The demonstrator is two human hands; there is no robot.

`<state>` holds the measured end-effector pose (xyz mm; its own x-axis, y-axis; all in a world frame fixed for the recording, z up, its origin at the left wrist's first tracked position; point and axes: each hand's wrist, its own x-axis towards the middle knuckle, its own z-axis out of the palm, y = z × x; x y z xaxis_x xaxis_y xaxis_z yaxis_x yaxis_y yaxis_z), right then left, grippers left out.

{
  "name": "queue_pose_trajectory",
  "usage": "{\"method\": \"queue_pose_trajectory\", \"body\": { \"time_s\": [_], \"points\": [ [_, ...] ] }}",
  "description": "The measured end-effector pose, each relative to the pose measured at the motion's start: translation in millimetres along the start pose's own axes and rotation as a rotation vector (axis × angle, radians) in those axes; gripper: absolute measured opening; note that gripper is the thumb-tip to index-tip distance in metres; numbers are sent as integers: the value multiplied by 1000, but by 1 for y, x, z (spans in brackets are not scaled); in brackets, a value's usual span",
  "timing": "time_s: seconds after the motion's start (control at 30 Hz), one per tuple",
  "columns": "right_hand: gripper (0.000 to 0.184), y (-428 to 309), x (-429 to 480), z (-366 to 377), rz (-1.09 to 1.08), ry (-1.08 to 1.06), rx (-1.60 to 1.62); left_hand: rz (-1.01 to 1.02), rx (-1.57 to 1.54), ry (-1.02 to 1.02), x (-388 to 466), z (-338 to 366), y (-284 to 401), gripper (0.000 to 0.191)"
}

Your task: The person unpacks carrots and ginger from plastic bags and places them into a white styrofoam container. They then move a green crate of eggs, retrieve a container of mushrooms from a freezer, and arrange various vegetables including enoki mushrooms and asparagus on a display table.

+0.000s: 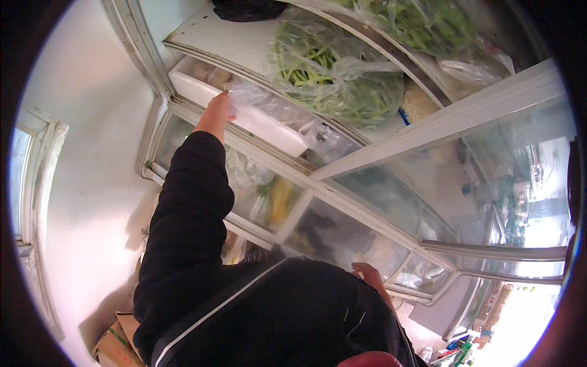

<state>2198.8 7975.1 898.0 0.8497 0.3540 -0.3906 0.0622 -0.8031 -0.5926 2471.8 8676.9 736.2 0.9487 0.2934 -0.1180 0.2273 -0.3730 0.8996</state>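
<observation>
My left hand (218, 112) reaches up to a long white foam box (261, 124) on a shelf of a glass-fronted display fridge. Its fingers are at the box's rim and the thumb lies against the outer wall. Crumpled clear plastic bags (279, 105) fill part of the box; what they contain is hard to make out. My right hand (368, 272) is low, in front of the lower glass panel (339, 234), with its fingers bent. My own dark-sleeved torso hides part of it, so I cannot tell whether it holds anything.
Above the box, a shelf (229, 43) bears a clear bag of green beans (316, 69) and a black bag (247, 9). Leafy greens (412, 23) lie higher up. A sliding glass door (435, 183) covers the right side. Cardboard boxes (114, 344) stand at lower left by the wall.
</observation>
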Motion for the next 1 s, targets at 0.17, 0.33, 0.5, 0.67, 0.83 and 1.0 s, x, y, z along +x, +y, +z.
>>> {"method": "queue_pose_trajectory", "body": {
  "time_s": [0.17,0.33,0.5,0.67,0.83,1.0],
  "points": [
    [27,-34,49,17,-133,-110,-70,29,447,-139,33,-11,-22,71],
    [27,-46,62,23,-161,-98,-12,-98,335,-95,14,-12,19,66],
    [26,-34,59,41,-241,-127,108,-813,-492,221,11,-21,76,62],
    [30,-47,78,49,-439,-99,-15,-638,-389,21,-21,-52,70,55],
    [34,-83,98,45,-303,-187,204,-570,-201,77,-127,-64,55,46],
    [51,-123,133,54,-84,-223,633,-822,-634,170,-255,-75,18,46]
  ]
}}
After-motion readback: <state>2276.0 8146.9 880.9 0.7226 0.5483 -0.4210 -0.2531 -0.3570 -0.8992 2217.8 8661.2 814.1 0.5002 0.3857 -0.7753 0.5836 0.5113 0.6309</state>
